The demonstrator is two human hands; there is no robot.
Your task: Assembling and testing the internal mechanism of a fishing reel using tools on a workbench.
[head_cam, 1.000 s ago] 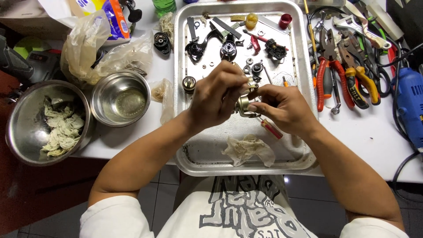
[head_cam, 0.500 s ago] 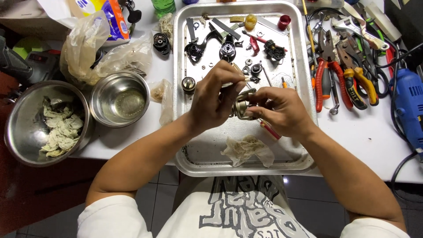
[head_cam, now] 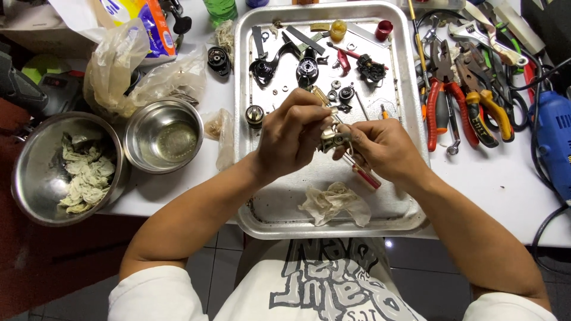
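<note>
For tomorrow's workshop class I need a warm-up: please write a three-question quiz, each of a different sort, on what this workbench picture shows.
1. True or false: both hands, left hand and right hand, hold the small metal part above the metal tray.
2. What lies in the tray nearest the person? A) crumpled rag B) a hammer C) a glove
3. Fill in: the large steel bowl holds crumpled ____.

Key: 1 true; 2 A; 3 rags (wipes).
</note>
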